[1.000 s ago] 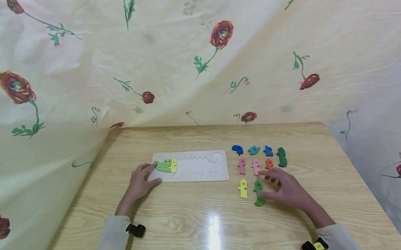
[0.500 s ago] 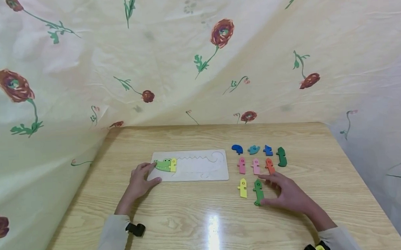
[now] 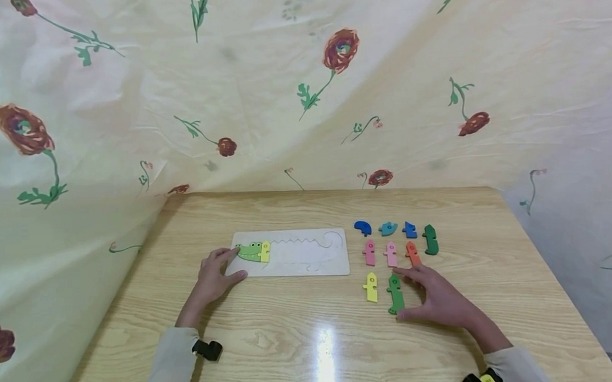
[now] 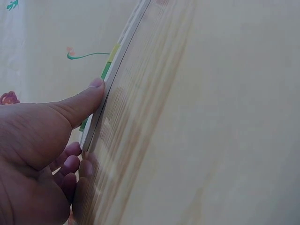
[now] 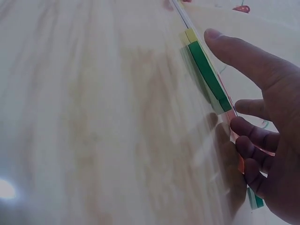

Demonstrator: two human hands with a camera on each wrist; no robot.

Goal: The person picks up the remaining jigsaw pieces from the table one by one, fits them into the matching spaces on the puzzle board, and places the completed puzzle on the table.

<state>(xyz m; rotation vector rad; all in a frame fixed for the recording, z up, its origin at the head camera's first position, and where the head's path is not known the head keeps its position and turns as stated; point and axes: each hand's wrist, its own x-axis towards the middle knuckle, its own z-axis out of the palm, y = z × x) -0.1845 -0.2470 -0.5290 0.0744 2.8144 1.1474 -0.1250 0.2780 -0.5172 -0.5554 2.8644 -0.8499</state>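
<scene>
My left hand (image 3: 214, 279) rests at the left end of a white puzzle board (image 3: 299, 265), index finger by the green crocodile head piece (image 3: 249, 253) and thumb at the near edge. A yellow puzzle piece (image 3: 265, 252) sits beside that head on the board. To the right, my right hand (image 3: 439, 299) spans a green puzzle piece (image 3: 395, 292) lying on the table, index fingertip near its far end and thumb near its footed end. In the right wrist view the thumb stands apart from the green piece (image 5: 206, 72), and the other fingers bend loosely.
Loose pieces lie in rows right of the board: yellow (image 3: 372, 287), two pinks (image 3: 369, 253), orange (image 3: 413, 253), several blues (image 3: 362, 228) and a dark green one (image 3: 430, 239). A flowered cloth (image 3: 260, 90) hangs behind the wooden table (image 3: 271, 329).
My right hand has lowered slightly toward the near side, baring the orange piece. Its thumb has moved off the green piece's surface to its near end. The left hand stays put.
</scene>
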